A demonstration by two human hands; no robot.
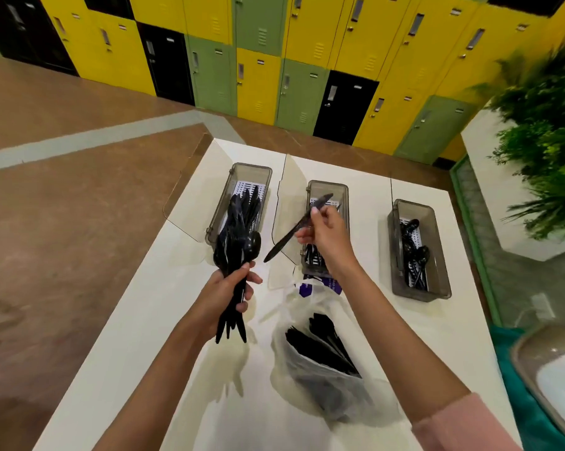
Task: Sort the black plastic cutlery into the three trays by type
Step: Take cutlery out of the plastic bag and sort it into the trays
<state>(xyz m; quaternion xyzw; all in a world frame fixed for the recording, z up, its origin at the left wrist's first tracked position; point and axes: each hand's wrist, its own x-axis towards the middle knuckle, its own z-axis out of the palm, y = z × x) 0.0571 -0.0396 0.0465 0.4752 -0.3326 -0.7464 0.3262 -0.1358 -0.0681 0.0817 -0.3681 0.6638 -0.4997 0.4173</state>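
My left hand (229, 291) grips a thick bundle of black plastic cutlery (238, 242) upright above the white table, in front of the left tray (238, 177). My right hand (326, 232) pinches one black knife (299, 226) by its middle, held slanted over the near end of the middle tray (328, 190). The right tray (437, 255) holds a few black spoons. A clear plastic bag (326, 369) with more black cutlery lies on the table between my forearms.
The white table (150, 336) has low clear dividers (287, 203) between the trays. Yellow, green and black lockers (274, 60) line the far wall. A green plant (548, 151) in a white planter stands at right, and a basin (554, 379) at the lower right.
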